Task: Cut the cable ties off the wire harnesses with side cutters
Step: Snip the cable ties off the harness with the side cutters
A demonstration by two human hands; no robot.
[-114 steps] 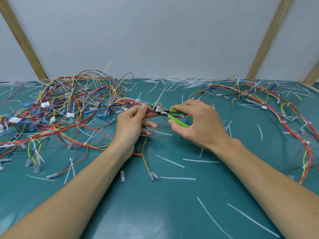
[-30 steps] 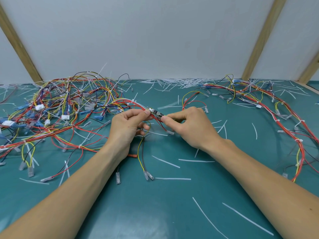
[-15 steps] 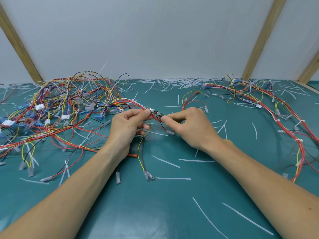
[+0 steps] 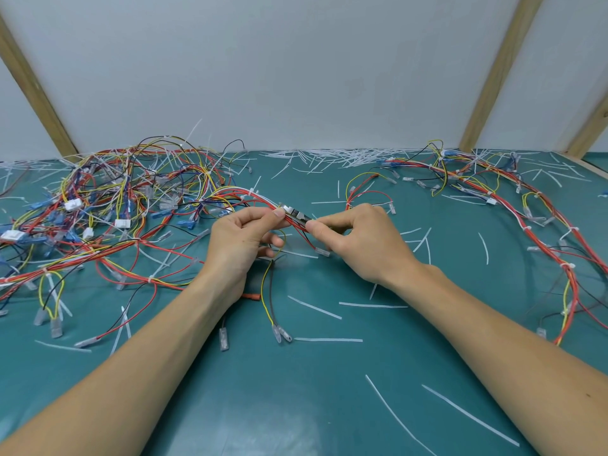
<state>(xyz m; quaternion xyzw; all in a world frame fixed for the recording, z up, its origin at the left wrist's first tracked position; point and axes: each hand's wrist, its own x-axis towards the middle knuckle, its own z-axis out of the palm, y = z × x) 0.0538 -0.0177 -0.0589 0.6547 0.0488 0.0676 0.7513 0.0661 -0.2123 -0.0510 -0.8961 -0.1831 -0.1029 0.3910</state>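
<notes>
My left hand [image 4: 241, 238] pinches a red wire bundle of the harness [image 4: 260, 200] between thumb and fingers, lifted above the teal table. My right hand [image 4: 358, 241] is curled just to its right, thumb and forefinger closed. Between the two hands the grey and dark head of the side cutters [image 4: 296, 214] lies against the bundle at a white cable tie. The cutters' green handles are hidden inside my right hand. A yellow and a black wire [image 4: 267, 291] hang from my left hand down to the table.
A big tangle of harnesses [image 4: 108, 205] covers the left of the table [image 4: 296, 406]. Another harness [image 4: 543, 225] runs down the right side. Cut white tie strips [image 4: 332, 158] pile along the back wall and lie scattered near my arms.
Over the last second both hands have held still. Since 3.8 s ago my right hand has closed over the green handles, which no longer show.
</notes>
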